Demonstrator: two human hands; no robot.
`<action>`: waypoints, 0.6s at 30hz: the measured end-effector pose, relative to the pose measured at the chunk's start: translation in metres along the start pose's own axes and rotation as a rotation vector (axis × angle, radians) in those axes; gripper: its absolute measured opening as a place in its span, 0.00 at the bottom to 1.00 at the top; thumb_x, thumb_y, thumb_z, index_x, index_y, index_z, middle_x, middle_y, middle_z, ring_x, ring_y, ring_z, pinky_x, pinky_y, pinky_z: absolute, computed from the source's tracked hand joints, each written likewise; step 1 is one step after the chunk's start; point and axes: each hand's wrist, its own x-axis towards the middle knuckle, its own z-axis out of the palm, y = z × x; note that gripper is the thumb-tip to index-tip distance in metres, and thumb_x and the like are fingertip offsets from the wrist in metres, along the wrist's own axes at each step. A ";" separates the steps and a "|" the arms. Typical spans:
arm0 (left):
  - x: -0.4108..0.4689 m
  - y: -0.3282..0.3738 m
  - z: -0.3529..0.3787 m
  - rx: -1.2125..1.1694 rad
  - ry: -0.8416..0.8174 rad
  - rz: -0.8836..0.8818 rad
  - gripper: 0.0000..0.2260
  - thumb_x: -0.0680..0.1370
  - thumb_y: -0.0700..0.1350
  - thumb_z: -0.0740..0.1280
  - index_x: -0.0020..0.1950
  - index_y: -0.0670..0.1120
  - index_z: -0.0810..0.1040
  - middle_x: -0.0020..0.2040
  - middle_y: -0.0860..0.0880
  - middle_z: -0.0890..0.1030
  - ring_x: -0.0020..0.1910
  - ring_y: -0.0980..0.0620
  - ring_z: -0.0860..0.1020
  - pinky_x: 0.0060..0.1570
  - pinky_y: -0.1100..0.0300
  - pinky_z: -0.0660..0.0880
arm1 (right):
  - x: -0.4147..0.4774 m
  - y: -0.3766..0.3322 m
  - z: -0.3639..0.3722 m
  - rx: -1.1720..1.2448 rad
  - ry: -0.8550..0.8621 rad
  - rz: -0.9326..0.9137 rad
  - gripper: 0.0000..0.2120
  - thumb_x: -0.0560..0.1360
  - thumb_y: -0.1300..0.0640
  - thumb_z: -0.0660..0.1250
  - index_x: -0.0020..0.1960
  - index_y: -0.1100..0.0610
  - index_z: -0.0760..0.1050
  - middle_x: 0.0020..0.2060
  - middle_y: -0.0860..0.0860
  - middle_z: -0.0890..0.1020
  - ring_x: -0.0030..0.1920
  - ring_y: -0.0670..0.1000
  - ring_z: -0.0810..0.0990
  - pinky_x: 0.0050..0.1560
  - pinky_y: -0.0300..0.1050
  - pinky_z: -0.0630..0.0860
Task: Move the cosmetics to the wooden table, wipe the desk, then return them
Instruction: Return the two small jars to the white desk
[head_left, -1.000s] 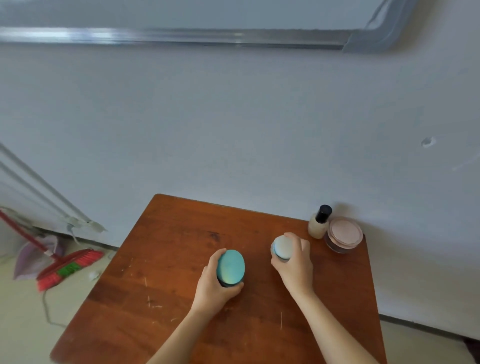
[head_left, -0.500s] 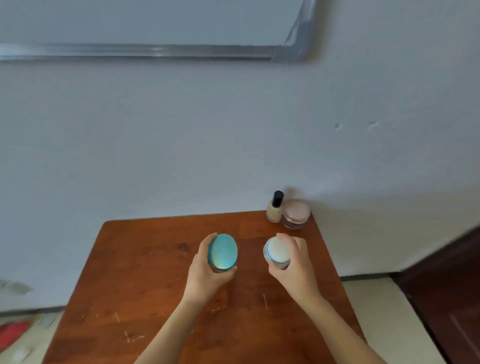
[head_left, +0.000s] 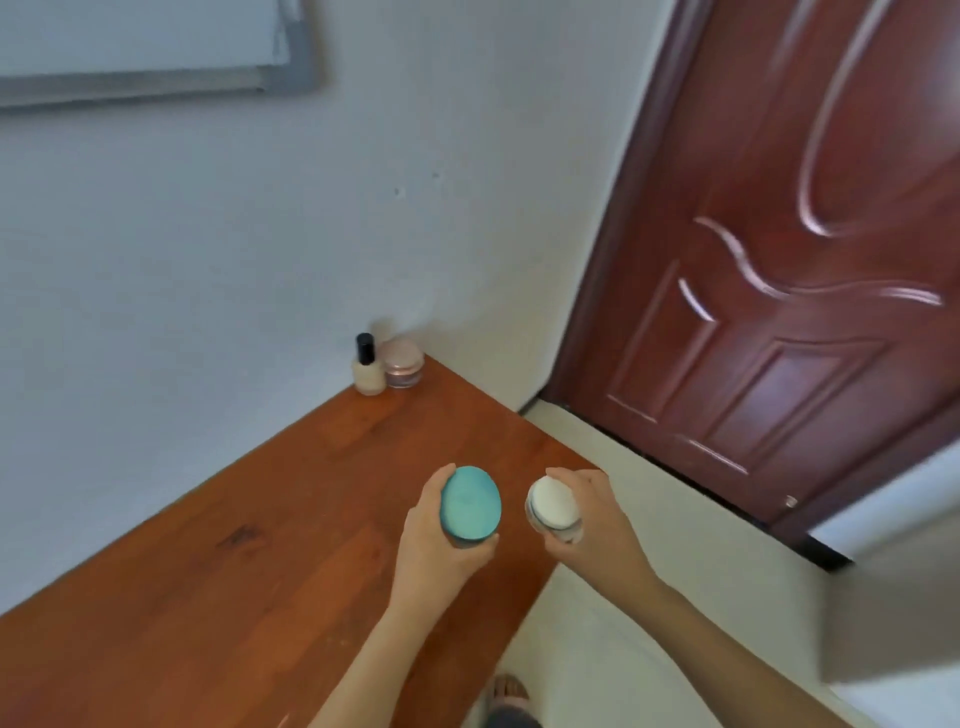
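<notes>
1. Reddish wood is seen in the bench (head_left: 260, 545). Above it, near its 3 o'clock edge, a teal-lidded jar (head_left: 470, 503) is clasped in the left hand (head_left: 434, 551), with the fingers curled round its side.
2. A white-lidded jar (head_left: 553, 505) is gripped in the right hand (head_left: 597, 527) and is carried past the bench edge, over the pale floor (head_left: 649, 587).
3. The hands are kept slightly apart, and the two jars are held side by side without touching.
4. At 11 o'clock from the hands, a black-capped bottle (head_left: 366, 366) and a pink jar (head_left: 403, 364) are left standing at the far bench corner. They stand against the wall, just beside each other.
5. A dark red door (head_left: 779, 260) is seen at 2 o'clock.
6. A drop is judged the main risk. Nothing lies under the white-lidded jar but floor, so a slackened grip would likely mean a cracked jar.
7. If a jar is held mostly by its lid, a loose lid could let the body fall away.
8. With both hands full, the bench corner could be clipped in passing, and the bottle could be toppled.
</notes>
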 end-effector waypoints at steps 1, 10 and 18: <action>-0.005 0.004 0.008 -0.011 -0.045 0.012 0.34 0.64 0.44 0.77 0.60 0.63 0.60 0.55 0.69 0.65 0.56 0.62 0.69 0.50 0.77 0.65 | -0.012 0.003 -0.009 -0.012 0.026 0.027 0.29 0.66 0.57 0.74 0.63 0.53 0.68 0.53 0.47 0.68 0.50 0.43 0.70 0.43 0.18 0.66; -0.064 0.065 0.086 -0.070 -0.367 0.165 0.33 0.63 0.40 0.77 0.56 0.63 0.61 0.51 0.67 0.68 0.50 0.70 0.71 0.45 0.80 0.67 | -0.129 0.035 -0.089 -0.090 0.298 0.270 0.25 0.67 0.56 0.74 0.61 0.54 0.71 0.53 0.49 0.71 0.49 0.43 0.70 0.48 0.28 0.64; -0.176 0.121 0.182 -0.107 -0.541 0.272 0.34 0.61 0.39 0.77 0.58 0.59 0.63 0.52 0.61 0.72 0.53 0.56 0.74 0.52 0.67 0.68 | -0.299 0.063 -0.173 -0.094 0.534 0.475 0.25 0.66 0.59 0.74 0.61 0.55 0.71 0.51 0.47 0.69 0.49 0.48 0.72 0.47 0.28 0.63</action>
